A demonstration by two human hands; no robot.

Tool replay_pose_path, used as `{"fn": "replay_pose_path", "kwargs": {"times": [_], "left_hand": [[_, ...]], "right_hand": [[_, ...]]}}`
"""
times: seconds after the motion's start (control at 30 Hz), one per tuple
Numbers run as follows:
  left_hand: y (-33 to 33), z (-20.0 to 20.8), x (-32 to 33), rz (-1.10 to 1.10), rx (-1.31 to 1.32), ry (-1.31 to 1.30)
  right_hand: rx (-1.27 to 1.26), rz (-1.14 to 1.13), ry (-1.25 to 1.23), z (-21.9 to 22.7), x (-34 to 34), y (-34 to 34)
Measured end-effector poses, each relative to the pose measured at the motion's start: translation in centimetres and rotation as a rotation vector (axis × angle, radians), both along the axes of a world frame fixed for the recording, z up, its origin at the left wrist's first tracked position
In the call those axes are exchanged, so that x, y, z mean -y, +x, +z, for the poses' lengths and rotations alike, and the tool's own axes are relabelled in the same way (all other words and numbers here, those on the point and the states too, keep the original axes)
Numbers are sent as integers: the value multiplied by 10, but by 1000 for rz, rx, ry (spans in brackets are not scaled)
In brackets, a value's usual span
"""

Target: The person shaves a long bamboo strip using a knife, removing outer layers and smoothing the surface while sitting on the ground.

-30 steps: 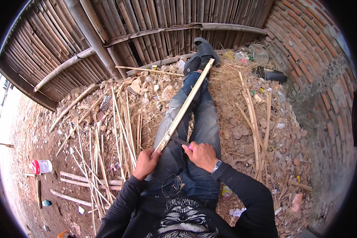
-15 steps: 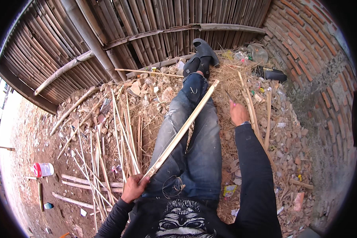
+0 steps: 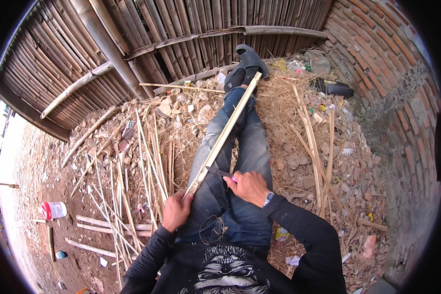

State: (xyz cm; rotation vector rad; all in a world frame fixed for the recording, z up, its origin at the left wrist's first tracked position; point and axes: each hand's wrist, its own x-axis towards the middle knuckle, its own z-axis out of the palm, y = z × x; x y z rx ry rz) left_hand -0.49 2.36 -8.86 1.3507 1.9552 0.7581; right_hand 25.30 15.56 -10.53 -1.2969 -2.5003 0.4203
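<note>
A long pale bamboo strip (image 3: 229, 125) lies slantwise over my outstretched legs, its far end by my shoes. My left hand (image 3: 176, 211) is closed around its near end, above my left thigh. In my right hand (image 3: 251, 188) is a knife (image 3: 219, 171) with a dark blade and a pinkish handle, mostly covered by my fingers. The blade's tip is at the strip's right edge, a little beyond my left hand; whether it touches I cannot tell. A tangle of thin wire or string (image 3: 213, 229) rests on my lap.
Several thin bamboo strips (image 3: 149, 166) lie on the ground to my left, with thicker poles (image 3: 110, 226) near them. More strips (image 3: 314, 152) lie to my right. A bamboo wall (image 3: 201, 54) stands ahead, a brick wall (image 3: 377, 59) at right. A red-and-white bucket (image 3: 54, 210) is far left.
My right hand has swung in from the right with the knife, to beside the strip. The strip's far end has moved farther away, toward my shoes, and my left hand has shifted slightly.
</note>
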Motion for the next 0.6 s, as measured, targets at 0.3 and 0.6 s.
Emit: {"fn": "replay_pose_path", "kwargs": {"times": [0.3, 0.6], "left_hand": [[-4, 3, 25, -3, -60, 21], [-15, 6, 40, -1, 16, 61]], "right_hand": [[79, -48, 202, -30, -43, 9], [83, 51, 205, -21, -50, 4]]}}
